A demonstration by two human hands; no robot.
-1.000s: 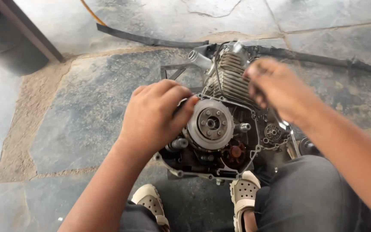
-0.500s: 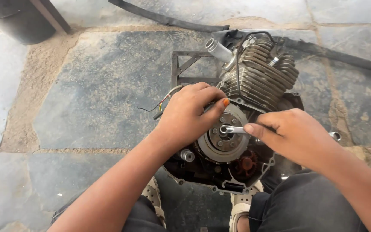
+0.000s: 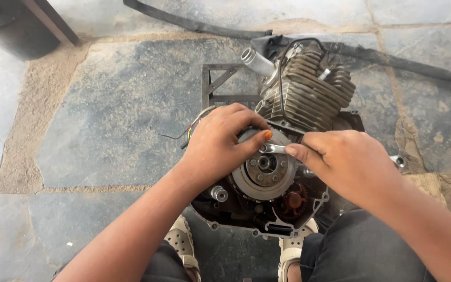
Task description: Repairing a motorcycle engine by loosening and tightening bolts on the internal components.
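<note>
A motorcycle engine [image 3: 309, 94] with a finned cylinder lies on its side on the stone floor, its side cover off. My left hand [image 3: 220, 141] grips the upper left rim of the round clutch drum [image 3: 264, 175], thumb pressed on its top edge. My right hand [image 3: 348, 162] pinches a small metal wrench [image 3: 272, 149] whose head rests on the drum near my left thumb. A reddish gear [image 3: 294, 199] and a shaft stub [image 3: 218, 194] show in the open crankcase below the drum.
A small metal frame [image 3: 220, 86] supports the engine behind my left hand. A black rubber strip [image 3: 194, 23] runs across the floor at the back. A dark bin [image 3: 6, 26] stands far left. My sandalled feet [image 3: 184, 245] flank the crankcase's near edge.
My right hand came down from above the cylinder and brought the wrench onto the drum. My left hand stayed gripping the drum. The view shifted, so the engine sits more central.
</note>
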